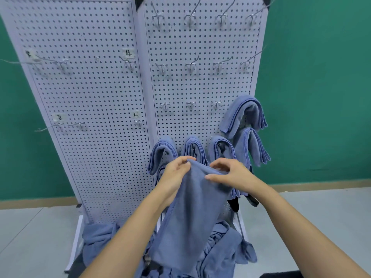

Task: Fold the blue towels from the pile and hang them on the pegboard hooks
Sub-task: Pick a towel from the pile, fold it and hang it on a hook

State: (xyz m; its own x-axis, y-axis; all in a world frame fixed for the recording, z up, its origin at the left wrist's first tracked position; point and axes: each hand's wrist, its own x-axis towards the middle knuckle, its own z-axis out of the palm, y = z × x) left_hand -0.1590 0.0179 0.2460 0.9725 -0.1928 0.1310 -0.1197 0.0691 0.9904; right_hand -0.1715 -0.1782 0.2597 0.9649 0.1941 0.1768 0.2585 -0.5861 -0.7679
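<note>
A blue towel [192, 213] hangs lengthwise in front of me, held at its top edge by both hands. My left hand [174, 173] pinches the upper left corner; my right hand [230, 173] grips the top right, fingers curled over the fold. Behind them, several folded blue towels [244, 115] drape over hooks on the lower right of the white pegboard [200, 83]. A pile of loose blue towels [220, 249] lies at the pegboard's foot, partly hidden by the held towel.
A second pegboard panel [84, 97] stands to the left with a few bare hooks and small labels. Bare hooks [190, 67] run in rows across the right panel's upper part. Green wall behind, grey floor [36, 237] around the stand.
</note>
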